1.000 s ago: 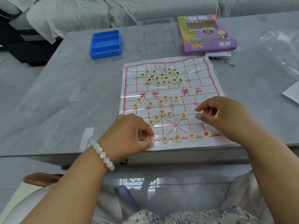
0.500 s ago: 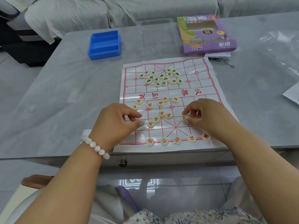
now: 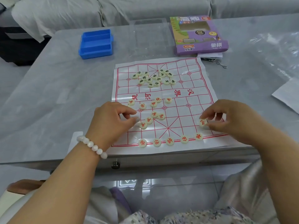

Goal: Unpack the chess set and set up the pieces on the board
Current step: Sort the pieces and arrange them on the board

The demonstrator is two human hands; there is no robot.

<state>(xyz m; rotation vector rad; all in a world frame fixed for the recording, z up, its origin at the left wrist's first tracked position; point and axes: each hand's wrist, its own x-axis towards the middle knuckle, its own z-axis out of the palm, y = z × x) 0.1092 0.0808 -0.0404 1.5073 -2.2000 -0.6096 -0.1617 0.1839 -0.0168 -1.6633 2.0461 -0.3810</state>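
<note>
Grey stone-look table (image 3: 48, 97) carries the white plastic sheet board with red grid lines (image 3: 191, 78), its near edge flush with the table's front lip. We note the rigid blue plastic tray (image 3: 96, 43) and purple cardboard game box (image 3: 198, 35) lie well beyond the far edge. Left hand (image 3: 111, 122): fingers curled, thumb and forefinger tips just beside a loose red-marked cream disc (image 3: 143, 125); whether they touch it we cannot tell. Right hand (image 3: 226, 118) pinches a red-marked cream disc piece (image 3: 203, 122) at the board's right margin. Five red pieces sit along the near rank; the black-marked cream discs (image 3: 153, 77) are heaped at the far side.

Risk, in our judgement: the light sheet may slide or wrinkle under a dragging wrist, scattering the placed row over the front lip. Open room lies right of centre.
</note>
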